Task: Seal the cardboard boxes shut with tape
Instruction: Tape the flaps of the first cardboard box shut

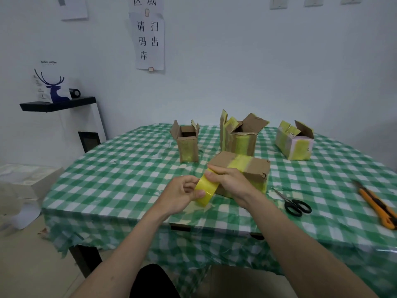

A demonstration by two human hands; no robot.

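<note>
**Tape roll in both hands, closed box just behind**

Nearest: both forearms reach in over the table edge and meet above the green-and-white checked tablecloth (120, 168). Left hand (182, 195) curls round the yellow translucent tape roll (206, 190), thumb pinched on its near rim. Right hand (227, 179) comes over the top, fingertips pressing the roll's upper edge, likely hunting the free end. Both hands grasp the roll; neither is slack.

Handling, as judged: roll is light and stiff on its core, film slick outside and sticky beneath, prone to folding on itself. Best held by the rim or through the core, with the loose end pinched at its corners.

Just behind, touching the right hand: flat closed brown cardboard box (242, 166), yellow strip across its lid. Light, thin-walled, corners dent easily; steady it by pressing the flaps.

Right of it: black-handled scissors (294, 204), orange utility knife (376, 205).

Farther back: three open-flapped boxes (241, 134), unsealed.
</note>
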